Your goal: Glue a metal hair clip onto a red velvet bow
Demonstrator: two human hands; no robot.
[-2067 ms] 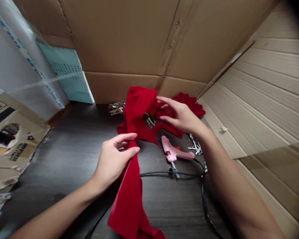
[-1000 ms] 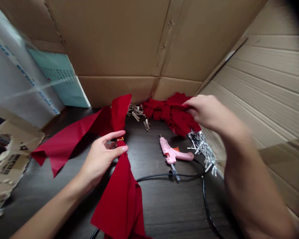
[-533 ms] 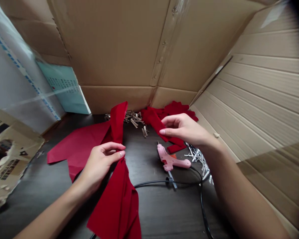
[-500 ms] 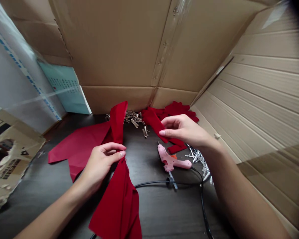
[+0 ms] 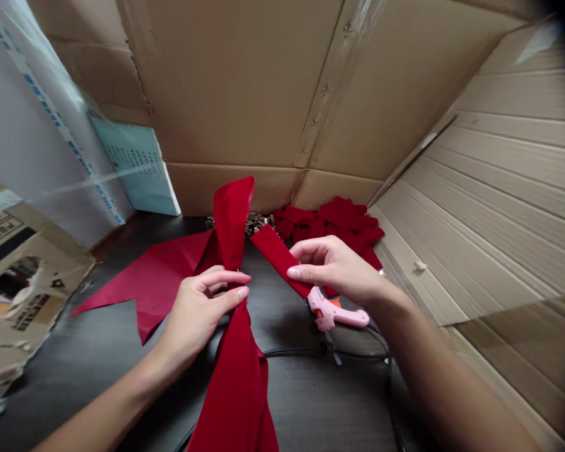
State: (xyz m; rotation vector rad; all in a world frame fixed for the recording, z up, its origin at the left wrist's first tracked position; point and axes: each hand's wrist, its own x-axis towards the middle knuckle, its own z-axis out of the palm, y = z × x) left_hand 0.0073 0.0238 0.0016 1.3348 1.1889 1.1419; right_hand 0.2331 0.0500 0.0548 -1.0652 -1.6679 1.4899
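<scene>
My left hand (image 5: 207,307) pinches a gathered red ribbon bow (image 5: 238,370) at its narrow middle. One loop stands up beyond the fingers, and long folds hang toward me. A short red fabric strip (image 5: 277,257) is held between the thumb and fingers of my right hand (image 5: 334,267), slanting up to the left. The strip's lower end overlaps the nozzle of a pink hot glue gun (image 5: 332,312), which lies on the dark table. Left of my left hand, a wide duller red piece of the fabric (image 5: 162,270) spreads out; whether it joins the bow is hidden.
Behind, a heap of red fabric strips (image 5: 343,220) lies beside a pile of small metal clips (image 5: 257,223). A black cord (image 5: 292,353) crosses the table (image 5: 306,402). Cardboard walls (image 5: 235,88) enclose the back and right; a torn carton (image 5: 37,282) stands left.
My right hand has lifted a red strip from the heap and brought it toward the left, over the glue gun's tip. My left hand keeps its pinch on the bow.
</scene>
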